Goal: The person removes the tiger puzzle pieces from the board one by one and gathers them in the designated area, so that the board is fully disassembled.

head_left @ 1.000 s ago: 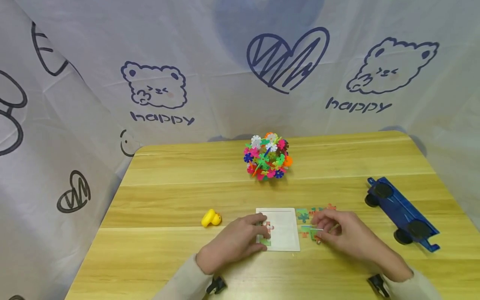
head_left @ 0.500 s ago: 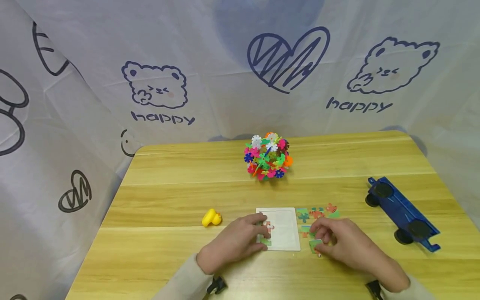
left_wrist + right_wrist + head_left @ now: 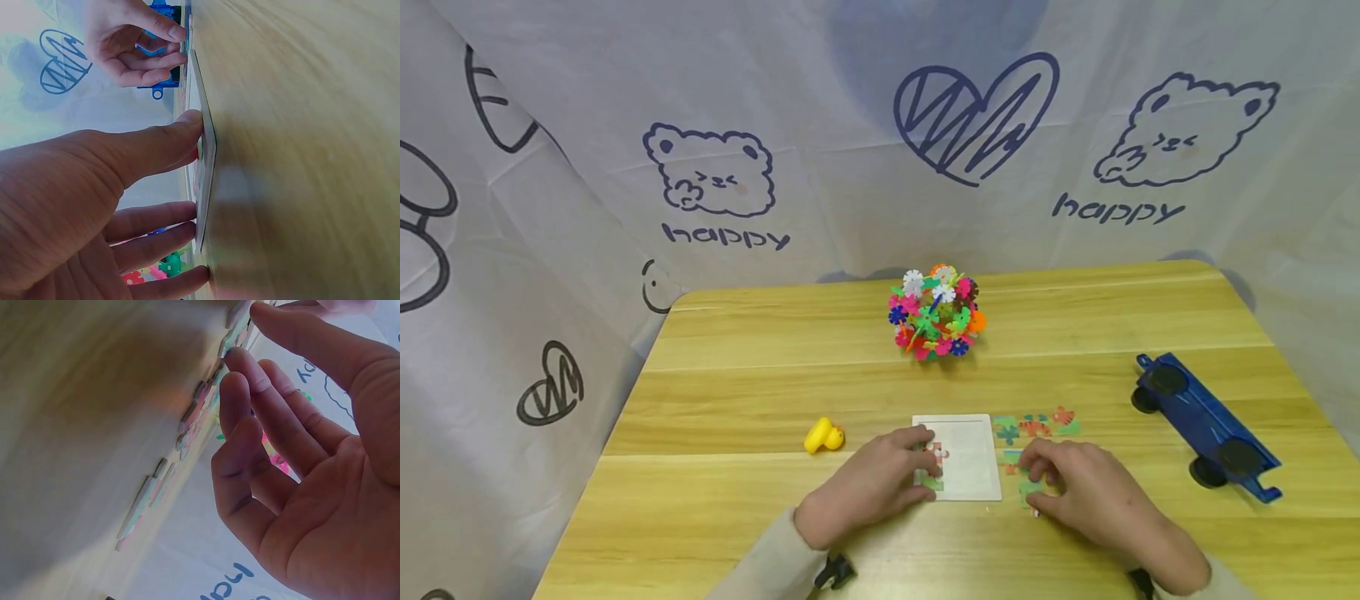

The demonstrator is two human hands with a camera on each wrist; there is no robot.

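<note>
A thin white square puzzle tray (image 3: pixel 972 458) lies on the table, with a few joined jigsaw pieces (image 3: pixel 936 471) along its left side. My left hand (image 3: pixel 883 475) rests over that side; in the left wrist view its thumb touches the tray edge and the fingers are spread along it. Right of the tray, my right hand (image 3: pixel 1086 492) hovers low over a green jigsaw piece (image 3: pixel 1030 494) on the table, thumb and index finger apart at its edge. Beside those fingers lies a green and orange piece (image 3: pixel 1011 462). My right fingers partly cover the pieces beneath them.
Several loose jigsaw pieces (image 3: pixel 1034 427) lie right of the tray. A yellow toy duck (image 3: pixel 823 436) sits left of my left hand. A ball of colourful flower discs (image 3: pixel 934 315) stands at the back. A blue toy vehicle (image 3: pixel 1206 425) lies overturned at the right.
My right hand has come slightly down and toward me, lowering a piece it held tilted until it lies flat. Pieces behind its fingers now show. My left hand stays in place.
</note>
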